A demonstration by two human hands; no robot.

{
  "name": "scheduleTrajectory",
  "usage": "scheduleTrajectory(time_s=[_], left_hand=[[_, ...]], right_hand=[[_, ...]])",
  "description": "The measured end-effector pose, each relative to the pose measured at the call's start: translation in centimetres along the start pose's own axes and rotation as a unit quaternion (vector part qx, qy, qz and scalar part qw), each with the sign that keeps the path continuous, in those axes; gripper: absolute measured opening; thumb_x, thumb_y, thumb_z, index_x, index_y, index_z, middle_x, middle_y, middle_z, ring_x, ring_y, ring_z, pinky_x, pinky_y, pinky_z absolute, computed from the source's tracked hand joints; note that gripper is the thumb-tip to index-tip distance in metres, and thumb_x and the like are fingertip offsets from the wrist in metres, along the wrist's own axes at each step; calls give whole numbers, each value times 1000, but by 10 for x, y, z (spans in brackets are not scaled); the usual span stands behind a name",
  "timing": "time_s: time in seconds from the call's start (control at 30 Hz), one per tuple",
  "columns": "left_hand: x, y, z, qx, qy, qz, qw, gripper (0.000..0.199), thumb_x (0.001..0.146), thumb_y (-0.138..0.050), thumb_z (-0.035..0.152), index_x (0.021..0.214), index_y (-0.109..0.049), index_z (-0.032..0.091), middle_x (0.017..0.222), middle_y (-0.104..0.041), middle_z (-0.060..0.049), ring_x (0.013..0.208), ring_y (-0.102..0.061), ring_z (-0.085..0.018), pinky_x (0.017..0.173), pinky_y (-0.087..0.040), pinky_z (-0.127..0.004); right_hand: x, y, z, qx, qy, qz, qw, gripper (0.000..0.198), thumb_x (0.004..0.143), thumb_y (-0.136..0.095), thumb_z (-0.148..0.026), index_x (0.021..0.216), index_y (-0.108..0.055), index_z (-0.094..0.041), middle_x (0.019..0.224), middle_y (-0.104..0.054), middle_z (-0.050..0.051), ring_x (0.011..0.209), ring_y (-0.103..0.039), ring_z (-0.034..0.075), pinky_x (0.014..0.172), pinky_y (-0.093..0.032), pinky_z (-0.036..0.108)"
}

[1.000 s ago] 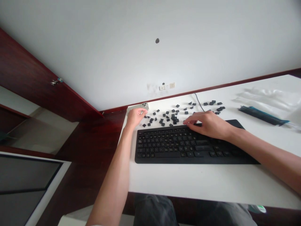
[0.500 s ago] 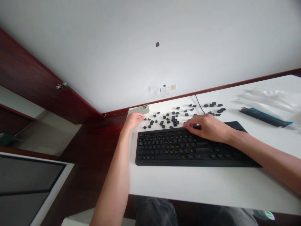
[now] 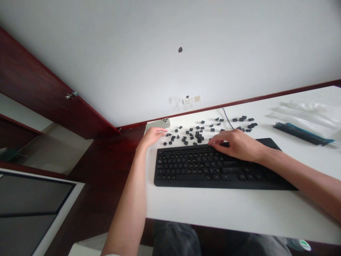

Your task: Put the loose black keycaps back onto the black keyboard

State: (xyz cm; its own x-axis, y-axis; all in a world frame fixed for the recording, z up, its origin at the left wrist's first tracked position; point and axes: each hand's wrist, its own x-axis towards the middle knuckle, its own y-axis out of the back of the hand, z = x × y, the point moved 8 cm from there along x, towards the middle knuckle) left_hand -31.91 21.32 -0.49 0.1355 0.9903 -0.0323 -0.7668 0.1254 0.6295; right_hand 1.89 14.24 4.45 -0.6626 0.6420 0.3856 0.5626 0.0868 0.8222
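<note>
A black keyboard lies on the white desk. Many loose black keycaps are scattered behind it. My left hand hovers at the left end of these keycaps, close to the desk's left edge. Its thumb and index finger are slightly apart, with a small keycap right by the tips. My right hand rests over the keyboard's top rows, fingers bent and thumb close to the index finger. The tips meet near the back edge; anything between them is hidden.
A phone lies by the wall, behind my left hand. The keyboard cable runs back to the wall. To the right are a dark strip-shaped packet and crumpled clear plastic. Wall sockets sit above the desk.
My left thumb and index finger have parted slightly from a pinch beside the small keycap. My right hand keeps its place on the keyboard. The view has shifted a little.
</note>
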Motion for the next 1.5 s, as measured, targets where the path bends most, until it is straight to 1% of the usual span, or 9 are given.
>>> scheduleTrajectory(time_s=[0.13, 0.37, 0.57, 0.7, 0.83, 0.93, 1.13, 1.33, 1.5], left_hand=[[0, -8, -3, 12, 0, -35, 999, 40, 80, -84, 45, 111, -85, 20, 90, -82, -8, 82, -75, -25, 79, -56, -35], [0, -6, -1, 0, 4, -3, 1000, 34, 71, -89, 45, 94, -83, 20, 67, -69, -2, 63, -64, -20, 60, -46, -29], [0, -1, 27, -138, -15, 80, 987, 32, 75, -85, 40, 94, -73, 18, 87, -73, -4, 73, -63, -14, 69, -48, -27], [-5, -47, 63, -293, 8, 0, 956, 37, 74, -87, 37, 100, -69, 18, 90, -73, -4, 75, -65, -12, 76, -50, -27], [-22, -109, 101, -367, 37, -124, 921, 40, 72, -93, 36, 100, -71, 18, 90, -75, -6, 80, -69, -14, 76, -48, -27], [-34, -135, 118, -387, 42, -189, 901, 38, 72, -95, 34, 99, -76, 17, 87, -75, -5, 78, -68, -13, 76, -48, -29], [-39, -137, 125, -398, 41, -208, 893, 36, 68, -99, 32, 94, -80, 16, 84, -73, -3, 74, -64, -10, 75, -48, -27], [-39, -136, 119, -387, 57, -228, 892, 42, 74, -96, 44, 98, -79, 14, 87, -75, -6, 75, -65, -10, 75, -49, -26], [-41, -138, 121, -369, 45, -234, 899, 44, 75, -95, 47, 98, -79, 13, 84, -74, -6, 74, -65, -11, 72, -49, -25]], right_hand=[[0, -2, 1, -2, 0, -6, 1000, 27, 98, -57, -22, 105, -83, -23, 99, -85, 3, 81, -80, 21, 74, -62, 32], [-1, -3, 3, 8, -4, -4, 1000, 26, 97, -59, -22, 104, -83, -25, 99, -85, 2, 81, -80, 21, 74, -61, 32], [-3, 2, 2, -1, -1, 35, 999, 25, 99, -58, -27, 106, -82, -24, 99, -84, 5, 82, -79, 23, 73, -63, 36], [-4, 11, -15, 5, 12, 103, 995, 22, 103, -60, -28, 115, -78, -23, 110, -81, 7, 93, -78, 24, 83, -64, 37], [-6, 17, -31, 23, 7, 161, 987, 26, 102, -65, -26, 127, -71, -23, 125, -77, 9, 92, -75, 21, 87, -64, 36], [-6, 19, -35, 43, 11, 186, 982, 25, 101, -67, -25, 126, -70, -23, 127, -75, 10, 90, -75, 20, 86, -64, 36], [-9, 20, -39, 69, 48, 199, 976, 16, 101, -69, -23, 116, -74, -22, 107, -81, 6, 95, -78, 20, 90, -65, 34], [-12, 20, -36, 65, 26, 234, 970, 38, 98, -71, -17, 135, -68, -23, 112, -82, 4, 92, -79, 17, 90, -66, 30], [-11, 21, -40, 63, 40, 219, 973, 29, 98, -70, -16, 127, -73, -21, 111, -83, 4, 91, -79, 17, 86, -67, 28]])
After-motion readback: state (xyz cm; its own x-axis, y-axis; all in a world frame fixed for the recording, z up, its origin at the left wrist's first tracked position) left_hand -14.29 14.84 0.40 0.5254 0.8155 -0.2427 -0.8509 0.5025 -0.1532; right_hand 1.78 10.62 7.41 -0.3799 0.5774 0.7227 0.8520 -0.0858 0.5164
